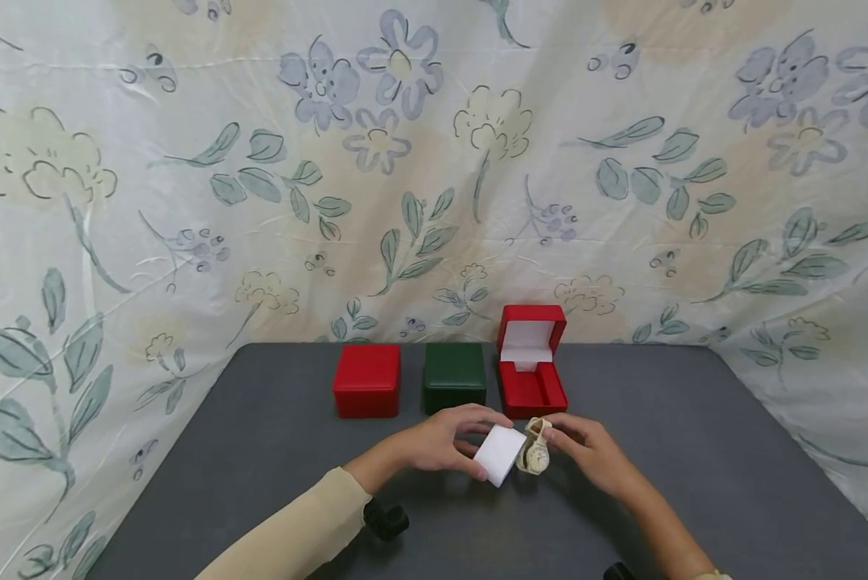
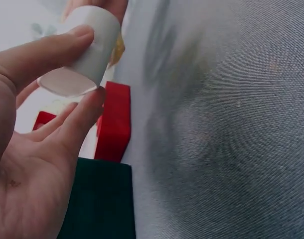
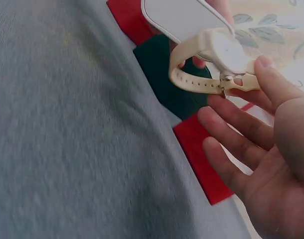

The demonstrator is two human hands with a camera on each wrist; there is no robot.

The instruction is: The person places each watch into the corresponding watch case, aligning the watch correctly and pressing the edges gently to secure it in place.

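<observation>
Between thumb and fingers, my left hand (image 1: pixel 437 441) grips a small white watch cushion (image 1: pixel 500 455). The left wrist view shows the thumb pressed on the rounded side of the cushion (image 2: pixel 94 47). My right hand (image 1: pixel 599 457) pinches a cream wristwatch (image 1: pixel 538 458) by its strap, just right of the cushion. In the right wrist view the strap (image 3: pixel 194 83) forms a loop with its buckle at the lower side, and the dial (image 3: pixel 229 52) faces up and right. The right hand's other fingers extend below the strap.
Behind the hands stands an open red watch box (image 1: pixel 531 391), its white-lined lid raised. To its left are a closed green box (image 1: pixel 454 379) and a closed red box (image 1: pixel 366 381). All three sit on a dark grey table (image 1: pixel 260 483) before a floral cloth backdrop (image 1: pixel 405 242).
</observation>
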